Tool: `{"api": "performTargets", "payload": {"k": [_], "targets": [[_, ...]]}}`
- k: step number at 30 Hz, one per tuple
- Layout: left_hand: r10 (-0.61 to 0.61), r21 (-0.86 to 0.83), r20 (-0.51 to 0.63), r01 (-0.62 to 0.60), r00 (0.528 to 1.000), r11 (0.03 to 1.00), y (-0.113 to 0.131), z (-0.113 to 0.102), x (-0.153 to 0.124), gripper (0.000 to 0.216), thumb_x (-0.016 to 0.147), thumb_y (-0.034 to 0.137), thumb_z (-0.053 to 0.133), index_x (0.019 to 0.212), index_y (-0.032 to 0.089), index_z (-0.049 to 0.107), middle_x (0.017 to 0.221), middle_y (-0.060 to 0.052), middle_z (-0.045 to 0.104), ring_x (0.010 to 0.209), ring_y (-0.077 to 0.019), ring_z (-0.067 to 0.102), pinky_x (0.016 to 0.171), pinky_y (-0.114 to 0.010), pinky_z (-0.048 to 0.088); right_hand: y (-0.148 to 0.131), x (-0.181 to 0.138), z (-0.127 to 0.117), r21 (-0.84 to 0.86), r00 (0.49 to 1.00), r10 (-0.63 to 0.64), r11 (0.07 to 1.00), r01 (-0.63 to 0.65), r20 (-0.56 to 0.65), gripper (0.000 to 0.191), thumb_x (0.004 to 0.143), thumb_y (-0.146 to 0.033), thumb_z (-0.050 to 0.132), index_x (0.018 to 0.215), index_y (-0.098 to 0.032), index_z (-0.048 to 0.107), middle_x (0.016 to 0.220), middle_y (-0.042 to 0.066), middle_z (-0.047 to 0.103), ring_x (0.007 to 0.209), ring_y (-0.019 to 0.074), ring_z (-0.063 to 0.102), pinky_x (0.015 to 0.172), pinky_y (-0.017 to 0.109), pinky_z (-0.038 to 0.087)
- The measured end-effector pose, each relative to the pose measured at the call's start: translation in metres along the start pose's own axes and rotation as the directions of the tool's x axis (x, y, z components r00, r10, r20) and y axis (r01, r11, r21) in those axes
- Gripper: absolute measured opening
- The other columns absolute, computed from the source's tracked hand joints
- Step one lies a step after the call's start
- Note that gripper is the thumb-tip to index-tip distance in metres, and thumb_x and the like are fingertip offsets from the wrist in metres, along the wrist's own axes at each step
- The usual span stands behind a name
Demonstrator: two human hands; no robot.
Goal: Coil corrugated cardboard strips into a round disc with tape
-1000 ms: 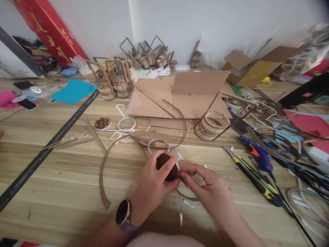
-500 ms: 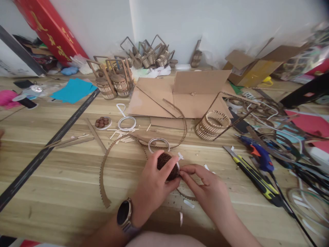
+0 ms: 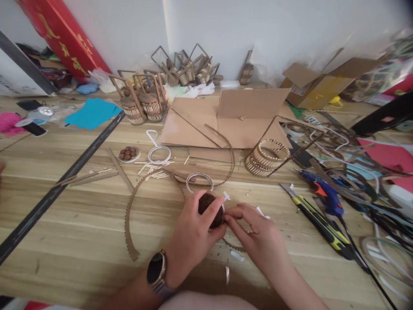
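My left hand [image 3: 196,228] grips a round, dark brown coil of corrugated cardboard [image 3: 211,209] from its left side, fingers over and around its edge. At the coil's right rim my right hand [image 3: 254,228] pinches, thumb against forefinger; a corrugated cardboard strip [image 3: 234,246] runs out below its fingers. Just beyond the coil lies a pale ring [image 3: 199,182]. A long curved strip of corrugated cardboard [image 3: 130,215] loops over the table to the left. Small white scraps [image 3: 237,255] lie near my right hand.
A slatted basket with a tall handle [image 3: 267,157], a yellow-black utility knife [image 3: 319,221] and a blue glue gun [image 3: 325,193] lie to the right. Flat cardboard [image 3: 190,120], a dish of brown balls [image 3: 129,154] and finished small baskets [image 3: 151,105] stand farther back. Another person's hand [image 3: 1,167] shows at the left edge.
The coil and my hands have shifted very slightly. My left hand still grips the coil and my right fingers still pinch at its rim. Everything else lies as before.
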State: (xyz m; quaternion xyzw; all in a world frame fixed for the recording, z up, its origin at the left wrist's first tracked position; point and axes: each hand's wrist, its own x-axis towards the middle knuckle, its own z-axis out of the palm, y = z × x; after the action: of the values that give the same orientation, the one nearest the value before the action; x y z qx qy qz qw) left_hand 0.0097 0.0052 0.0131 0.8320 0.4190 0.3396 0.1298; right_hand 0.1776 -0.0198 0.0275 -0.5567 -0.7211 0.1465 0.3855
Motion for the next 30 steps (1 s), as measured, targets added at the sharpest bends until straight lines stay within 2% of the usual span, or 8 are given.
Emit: {"api": "performTargets", "payload": {"k": [14,21,27,30], "targets": [[-0.026,-0.028,0.017,0.026,1.000,0.999,0.0028,-0.0004,0.0002,0.050,0.082,0.013,0.066,0.129,0.022,0.051,0.126,-0.014,0.044,0.111,-0.0312,0.056,0.090,-0.046,0.054,0.0042,-0.0028,0.0039,-0.039,1.000,-0.009,0.999,0.011,0.029,0.013,0.091,-0.017,0.052,0.083,-0.022,0.061,0.073,0.001,0.067,0.072,0.0180,0.065,0.065,0.028,0.052],[-0.053,-0.065,-0.001,0.053,0.999,0.997,0.0003,0.0005,0.0013,0.054,0.078,0.012,0.069,0.128,0.024,0.051,0.124,-0.012,0.045,0.109,-0.0298,0.057,0.091,-0.047,0.054,0.0027,-0.0013,0.0017,0.010,0.998,0.030,0.999,-0.031,0.051,0.014,0.092,-0.018,0.052,0.084,-0.022,0.063,0.078,0.001,0.070,0.073,0.0170,0.067,0.065,0.026,0.053],[-0.068,-0.026,0.003,0.068,0.998,0.997,-0.0014,-0.0003,0.0035,0.052,0.076,0.012,0.069,0.124,0.023,0.053,0.121,-0.012,0.047,0.107,-0.0292,0.058,0.089,-0.046,0.054,0.0039,-0.0005,0.0014,-0.083,0.990,-0.139,0.987,0.141,0.030,0.017,0.094,-0.015,0.049,0.091,-0.023,0.063,0.076,0.000,0.074,0.070,0.0177,0.070,0.083,0.036,0.055],[-0.062,0.005,0.008,0.062,0.998,0.998,-0.0009,0.0001,0.0034,0.052,0.077,0.012,0.069,0.125,0.023,0.054,0.122,-0.012,0.046,0.107,-0.0298,0.057,0.089,-0.047,0.054,0.0057,-0.0012,0.0025,-0.122,0.983,-0.183,0.975,0.185,0.029,0.016,0.094,-0.014,0.049,0.092,-0.023,0.063,0.078,0.000,0.075,0.068,0.0173,0.070,0.087,0.040,0.053]]}}
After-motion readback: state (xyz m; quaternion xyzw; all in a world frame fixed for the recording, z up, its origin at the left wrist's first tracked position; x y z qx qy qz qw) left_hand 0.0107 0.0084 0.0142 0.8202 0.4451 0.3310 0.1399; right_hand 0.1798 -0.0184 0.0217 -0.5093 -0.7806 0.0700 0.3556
